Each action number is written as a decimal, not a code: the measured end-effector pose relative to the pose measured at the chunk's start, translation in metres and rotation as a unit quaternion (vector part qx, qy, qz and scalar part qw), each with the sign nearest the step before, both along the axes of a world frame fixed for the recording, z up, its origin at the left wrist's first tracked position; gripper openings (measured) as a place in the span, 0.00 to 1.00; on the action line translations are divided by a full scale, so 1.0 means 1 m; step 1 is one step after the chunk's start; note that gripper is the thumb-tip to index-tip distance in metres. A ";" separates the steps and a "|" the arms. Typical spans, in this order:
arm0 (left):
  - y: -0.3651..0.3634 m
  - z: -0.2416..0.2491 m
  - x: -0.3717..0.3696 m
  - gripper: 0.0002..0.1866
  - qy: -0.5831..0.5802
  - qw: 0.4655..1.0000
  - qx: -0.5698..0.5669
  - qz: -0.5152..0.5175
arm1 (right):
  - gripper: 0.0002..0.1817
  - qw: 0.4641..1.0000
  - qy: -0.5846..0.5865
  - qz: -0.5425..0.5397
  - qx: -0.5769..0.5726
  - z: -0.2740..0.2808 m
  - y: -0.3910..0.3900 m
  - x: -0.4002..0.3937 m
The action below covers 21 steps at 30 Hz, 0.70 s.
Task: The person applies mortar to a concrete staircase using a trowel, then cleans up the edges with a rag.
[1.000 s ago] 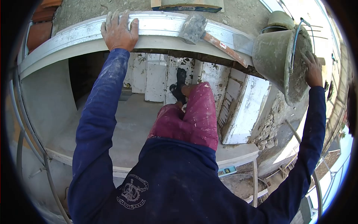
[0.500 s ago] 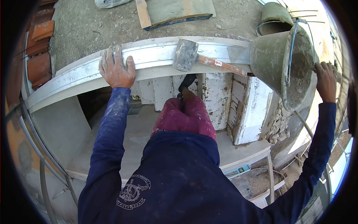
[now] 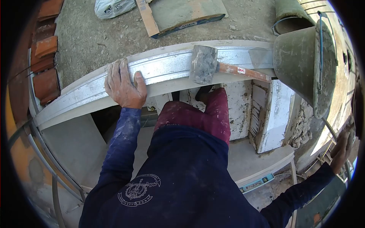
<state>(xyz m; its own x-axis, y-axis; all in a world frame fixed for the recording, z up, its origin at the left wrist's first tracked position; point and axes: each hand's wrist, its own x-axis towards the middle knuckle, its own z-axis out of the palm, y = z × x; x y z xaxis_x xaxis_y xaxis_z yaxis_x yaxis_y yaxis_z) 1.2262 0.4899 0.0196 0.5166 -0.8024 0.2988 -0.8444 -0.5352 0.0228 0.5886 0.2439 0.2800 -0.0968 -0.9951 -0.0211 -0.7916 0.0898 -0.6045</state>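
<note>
The left hand (image 3: 123, 85) lies palm down on the metal rail (image 3: 167, 68) that caps the ledge, fingers spread over its top and the thumb hooked along the near edge; it presses on the rail rather than closing around anything. The blue sleeve (image 3: 119, 140) below it is dusted with white.

Further along the same rail, toward its right end, a mallet (image 3: 220, 66) rests across the top: its grey, mortar-caked head sits near the rail's middle and its reddish handle points right, reaching almost to the bucket (image 3: 304, 60). The bucket stands tilted at the rail's right end, its mouth turned to the right, its wire bail lying over the rim. A second bucket (image 3: 289, 13) lies just behind it, at the top edge of the view.

The right hand (image 3: 342, 150) is low at the right edge of the view, well apart from the bucket, against thin metal bars; it is too blurred and dark to tell whether it grips them.

Beyond the rail, on the rough concrete, lie a board (image 3: 182, 13), a white bag (image 3: 114, 7) at the far edge, and red roof tiles (image 3: 45, 64) along the left edge. Below the rail, the person's maroon trouser leg (image 3: 197, 117) bends over a pale concrete slab (image 3: 251, 159).
</note>
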 end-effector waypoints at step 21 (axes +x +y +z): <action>0.089 0.019 0.117 0.11 -0.059 0.971 -0.066 -0.221 | 0.21 0.893 -0.222 0.140 0.366 -0.245 0.271 0.226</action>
